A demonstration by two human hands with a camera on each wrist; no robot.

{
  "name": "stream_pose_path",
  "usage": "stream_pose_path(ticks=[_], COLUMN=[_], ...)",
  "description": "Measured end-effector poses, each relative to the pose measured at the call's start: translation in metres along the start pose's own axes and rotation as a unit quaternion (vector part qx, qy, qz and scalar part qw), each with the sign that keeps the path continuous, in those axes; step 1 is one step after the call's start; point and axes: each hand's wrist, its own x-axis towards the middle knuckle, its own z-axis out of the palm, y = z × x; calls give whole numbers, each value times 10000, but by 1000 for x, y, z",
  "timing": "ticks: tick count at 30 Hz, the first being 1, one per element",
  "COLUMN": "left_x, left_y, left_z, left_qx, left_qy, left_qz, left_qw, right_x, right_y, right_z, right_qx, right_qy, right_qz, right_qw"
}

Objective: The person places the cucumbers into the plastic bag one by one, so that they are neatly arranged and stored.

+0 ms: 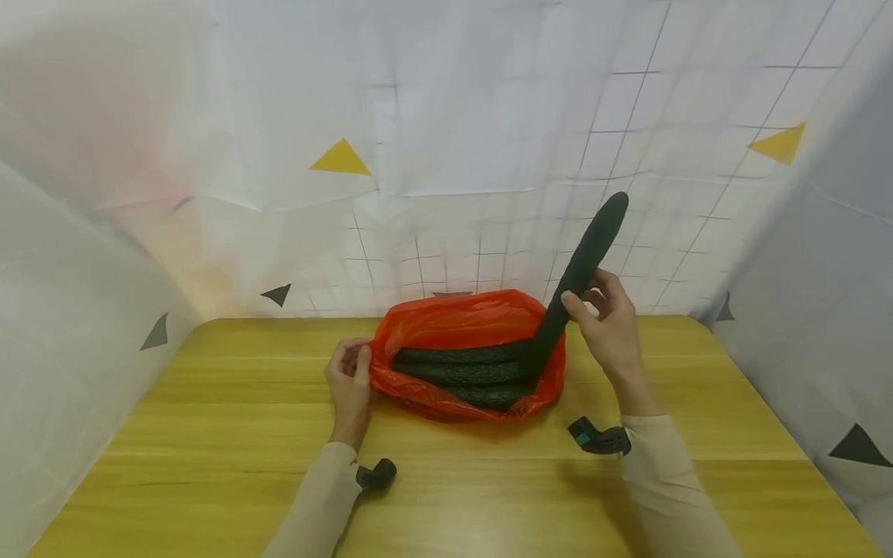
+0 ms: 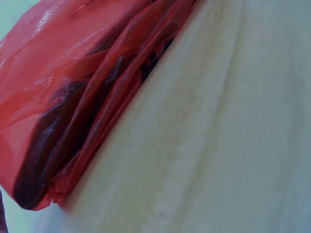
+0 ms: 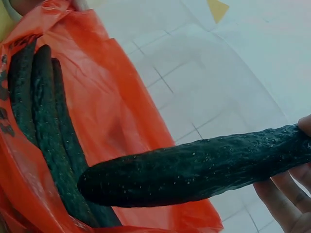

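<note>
My right hand [image 1: 610, 322] grips a long dark green cucumber [image 1: 589, 248] near its middle, thumb on one side and fingers on the other. The cucumber slants up to the right, its lower end over the mouth of a red plastic bag [image 1: 460, 314]. Three more cucumbers [image 1: 460, 373] lie side by side inside the bag, seen also in the right wrist view as a row of cucumbers [image 3: 46, 107]. At the bag's left edge my left hand [image 1: 351, 380] pinches the rim between thumb and fingers. The left wrist view shows the bag's crumpled side [image 2: 73, 63], the hand itself mostly hidden.
The bag stands toward the back of a yellow wooden table [image 1: 230, 434]. Behind it rises a white sheet wall [image 1: 474, 139] with grid lines and triangle marks, and similar sheets flank both sides. Each wrist wears a small black camera [image 1: 600, 436].
</note>
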Motion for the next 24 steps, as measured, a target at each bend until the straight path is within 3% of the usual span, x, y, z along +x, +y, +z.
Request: stream_pose_path(ticks=[17,24], left_x=[0,-2], left_y=[-1,18], left_z=[-1,2], left_qx=[76,51], left_qy=[4,-88], left_qz=[-114,-59], left_qw=[9999,9999], right_x=[-5,-10], right_y=[-3,-31], right_z=[17,21], right_qx=[-685,-1246], right_qy=[-598,-763], right_qz=[-138,-92], right_qw=[9958,9892])
